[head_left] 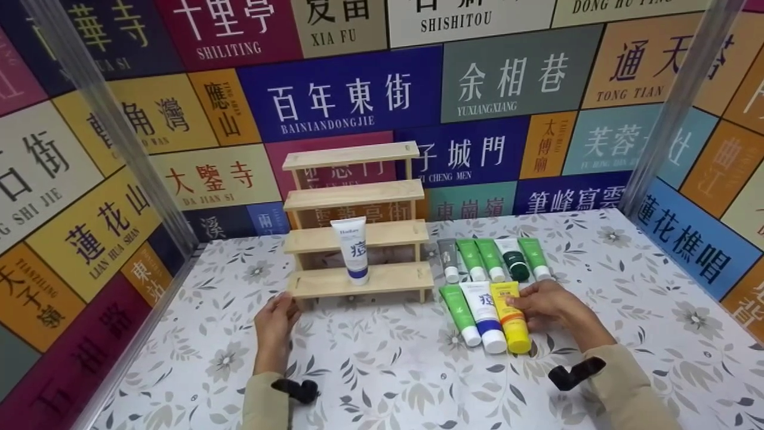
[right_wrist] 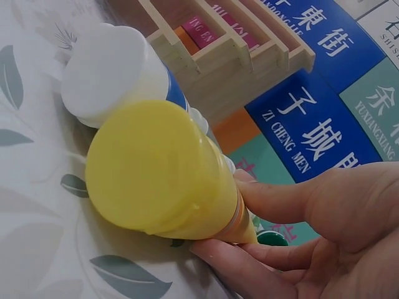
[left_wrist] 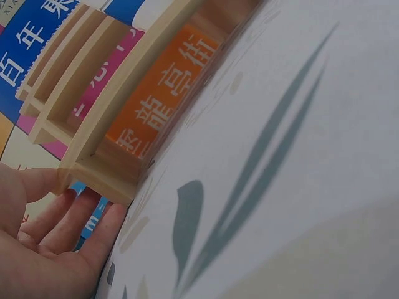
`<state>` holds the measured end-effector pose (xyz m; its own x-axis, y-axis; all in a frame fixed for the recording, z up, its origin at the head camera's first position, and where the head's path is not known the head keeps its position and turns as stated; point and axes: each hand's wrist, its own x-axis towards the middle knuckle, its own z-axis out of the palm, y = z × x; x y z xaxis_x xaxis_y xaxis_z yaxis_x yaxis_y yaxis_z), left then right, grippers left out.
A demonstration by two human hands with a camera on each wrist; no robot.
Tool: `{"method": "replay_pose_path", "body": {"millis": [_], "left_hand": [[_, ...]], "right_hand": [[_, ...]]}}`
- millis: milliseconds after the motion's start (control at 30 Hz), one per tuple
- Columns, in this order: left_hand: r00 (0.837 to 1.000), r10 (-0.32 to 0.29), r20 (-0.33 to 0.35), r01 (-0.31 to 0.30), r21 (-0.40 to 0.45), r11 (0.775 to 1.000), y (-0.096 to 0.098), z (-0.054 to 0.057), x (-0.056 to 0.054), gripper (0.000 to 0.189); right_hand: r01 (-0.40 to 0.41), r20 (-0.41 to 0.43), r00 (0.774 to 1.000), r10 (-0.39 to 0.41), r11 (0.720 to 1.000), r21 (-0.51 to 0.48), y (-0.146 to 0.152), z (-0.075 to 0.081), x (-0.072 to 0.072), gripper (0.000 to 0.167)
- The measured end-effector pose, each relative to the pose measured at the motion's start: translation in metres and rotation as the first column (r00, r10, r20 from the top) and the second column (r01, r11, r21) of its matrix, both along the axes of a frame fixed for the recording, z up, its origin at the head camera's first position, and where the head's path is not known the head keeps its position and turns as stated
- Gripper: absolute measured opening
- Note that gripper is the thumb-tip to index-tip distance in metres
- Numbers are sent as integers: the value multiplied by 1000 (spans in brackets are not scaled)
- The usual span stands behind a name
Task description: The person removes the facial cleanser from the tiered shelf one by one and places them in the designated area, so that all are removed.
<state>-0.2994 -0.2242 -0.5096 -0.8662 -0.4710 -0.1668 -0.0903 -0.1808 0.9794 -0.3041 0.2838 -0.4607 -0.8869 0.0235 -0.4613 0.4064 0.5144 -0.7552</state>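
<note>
My right hand [head_left: 546, 303] pinches a yellow squeeze tube [head_left: 511, 319] between thumb and fingers. The tube's round yellow cap [right_wrist: 146, 168] faces the right wrist camera. Beside it lie a white tube with a blue band [head_left: 483, 313] and a green tube [head_left: 461, 316]. My left hand [head_left: 277, 325] grips the left end of the lowest step of a wooden tiered shelf [left_wrist: 103, 180], thumb on top and fingers around the end. On that lowest step another white and blue tube [head_left: 352, 248] stands upright on its cap.
Behind the front tubes lies a row with a grey tube [head_left: 447, 260], several green tubes [head_left: 489, 260] and a white tube with a dark green cap [head_left: 512, 258]. A floral cloth [head_left: 370, 364] covers the table. Clear posts [head_left: 674, 113] and a printed wall stand behind.
</note>
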Motion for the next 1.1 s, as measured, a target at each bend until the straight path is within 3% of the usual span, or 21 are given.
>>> {"method": "replay_pose_path", "body": {"millis": [333, 567, 700, 867, 1100], "left_hand": [[1000, 5, 8, -5, -8, 1000, 1, -1, 2, 43], [1000, 11, 7, -11, -16, 1000, 0, 1, 5, 43], [1000, -18, 22, 19, -8, 1000, 0, 3, 5, 44], [999, -42, 24, 42, 5, 999, 1, 5, 5, 45], [999, -48, 18, 48, 14, 999, 1, 5, 3, 46]], "right_hand": [[-14, -5, 1000, 14, 999, -33, 7, 9, -2, 72], [-83, -141, 987, 72, 994, -77, 9, 30, 2, 75], [-122, -266, 960, 84, 984, -127, -4, 47, 10, 71], [-109, -402, 916, 20, 974, -200, -29, 67, 25, 65], [-121, -520, 853, -42, 954, -275, -68, 76, 35, 64]]}}
